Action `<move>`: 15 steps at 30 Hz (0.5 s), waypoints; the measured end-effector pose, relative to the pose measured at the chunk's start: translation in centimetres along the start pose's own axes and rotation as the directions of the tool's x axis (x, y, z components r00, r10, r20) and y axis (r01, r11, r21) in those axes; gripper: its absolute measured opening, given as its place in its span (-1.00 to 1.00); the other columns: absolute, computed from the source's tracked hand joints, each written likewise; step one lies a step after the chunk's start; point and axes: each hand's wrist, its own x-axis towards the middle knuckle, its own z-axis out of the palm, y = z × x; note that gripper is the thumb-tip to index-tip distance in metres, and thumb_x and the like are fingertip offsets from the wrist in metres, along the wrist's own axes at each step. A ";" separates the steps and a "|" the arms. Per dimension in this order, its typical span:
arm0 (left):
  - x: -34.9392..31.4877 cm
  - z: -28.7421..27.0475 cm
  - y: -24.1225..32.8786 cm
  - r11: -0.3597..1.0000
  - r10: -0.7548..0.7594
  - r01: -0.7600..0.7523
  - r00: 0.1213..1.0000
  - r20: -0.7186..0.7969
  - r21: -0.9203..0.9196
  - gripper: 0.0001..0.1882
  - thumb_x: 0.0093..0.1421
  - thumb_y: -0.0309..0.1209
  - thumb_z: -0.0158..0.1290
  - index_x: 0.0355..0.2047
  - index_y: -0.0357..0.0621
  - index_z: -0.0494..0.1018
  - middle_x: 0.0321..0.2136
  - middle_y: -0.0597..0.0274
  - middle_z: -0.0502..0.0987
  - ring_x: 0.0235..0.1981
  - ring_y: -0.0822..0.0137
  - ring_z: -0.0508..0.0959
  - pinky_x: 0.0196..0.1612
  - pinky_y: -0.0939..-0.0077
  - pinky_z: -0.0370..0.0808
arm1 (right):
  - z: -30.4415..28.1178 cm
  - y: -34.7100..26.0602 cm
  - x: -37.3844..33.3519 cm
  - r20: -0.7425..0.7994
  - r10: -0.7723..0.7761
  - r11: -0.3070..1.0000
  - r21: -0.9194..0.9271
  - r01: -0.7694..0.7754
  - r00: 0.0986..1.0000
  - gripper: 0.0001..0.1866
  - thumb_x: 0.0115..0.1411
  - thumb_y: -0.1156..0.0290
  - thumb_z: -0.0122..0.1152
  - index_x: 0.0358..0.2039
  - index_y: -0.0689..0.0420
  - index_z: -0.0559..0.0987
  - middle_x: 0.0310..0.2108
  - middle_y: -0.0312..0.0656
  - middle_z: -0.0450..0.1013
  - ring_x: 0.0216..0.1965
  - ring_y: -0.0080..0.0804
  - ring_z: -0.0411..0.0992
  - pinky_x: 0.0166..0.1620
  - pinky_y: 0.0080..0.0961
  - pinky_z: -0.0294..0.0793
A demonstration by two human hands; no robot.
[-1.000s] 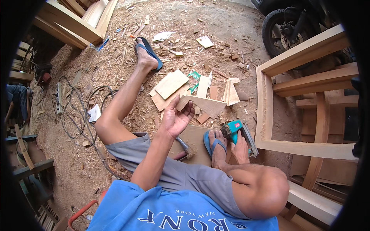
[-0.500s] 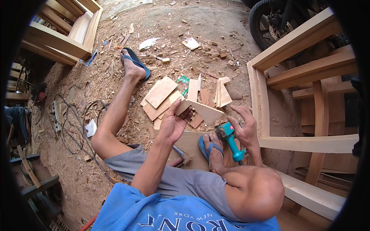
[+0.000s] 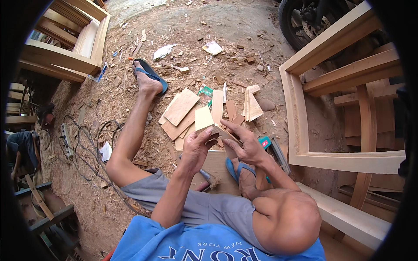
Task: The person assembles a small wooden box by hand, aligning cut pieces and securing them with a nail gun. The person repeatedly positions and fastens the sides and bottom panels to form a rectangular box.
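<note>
In front of my lap, my left hand [image 3: 194,150] pinches a small pale piece of wood [image 3: 203,117] between thumb and fingers. My right hand [image 3: 249,147] grips the same piece from its right side, index finger stretched along the top and thumb below. A teal power tool [image 3: 264,142] lies beneath my right wrist, mostly hidden by the forearm. Just beyond my hands is a loose pile of thin boards [image 3: 181,104], with wedge-shaped offcuts [image 3: 252,104] to its right. A hammer [image 3: 209,177] rests near my lap, partly covered by my left arm.
Wooden frames stand at right [image 3: 298,113] and far left [image 3: 98,43]. A motorcycle wheel [image 3: 300,21] is at the far right. Black cables [image 3: 80,148] and a power strip [image 3: 66,140] lie left, near another person [image 3: 24,150]. Wood chips litter the ground [image 3: 117,82].
My right hand has left the teal power tool and moved left onto the piece of wood. The piece has turned in my left hand, its pale face now showing.
</note>
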 end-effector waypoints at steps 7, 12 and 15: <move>1.1 -0.7 -0.8 0.998 -0.061 0.061 0.998 -0.005 0.029 -0.69 0.29 -0.43 0.13 0.00 -0.29 0.44 -0.15 0.17 0.61 -0.15 0.41 0.59 -0.08 0.46 0.52 | 0.2 0.9 -0.1 0.058 0.172 0.969 0.170 -0.180 0.983 -0.54 0.29 0.41 0.20 0.19 0.18 0.45 -0.08 -0.01 0.54 -0.10 -0.30 0.53 -0.04 -0.43 0.51; 1.3 -1.2 -0.7 0.994 -0.094 0.095 0.995 -0.009 0.048 -0.70 0.31 -0.36 0.07 -0.02 -0.28 0.47 -0.15 0.14 0.62 -0.11 0.36 0.60 0.01 0.35 0.49 | 0.6 1.5 -0.4 0.099 0.312 0.844 0.428 -0.324 0.945 -0.54 0.33 0.38 0.18 0.22 0.17 0.43 -0.27 -0.26 0.49 -0.30 -0.68 0.39 -0.25 -0.64 0.45; 1.2 -1.2 -0.6 0.995 -0.093 0.092 0.996 0.019 0.050 -0.67 0.33 -0.33 0.05 0.00 -0.28 0.47 -0.14 0.15 0.62 -0.10 0.36 0.59 0.02 0.35 0.47 | 0.5 2.0 -0.2 0.142 0.322 0.872 0.340 -0.351 0.936 -0.48 0.35 0.42 0.14 0.31 0.13 0.33 -0.04 -0.16 0.50 -0.12 -0.59 0.44 -0.03 -0.60 0.46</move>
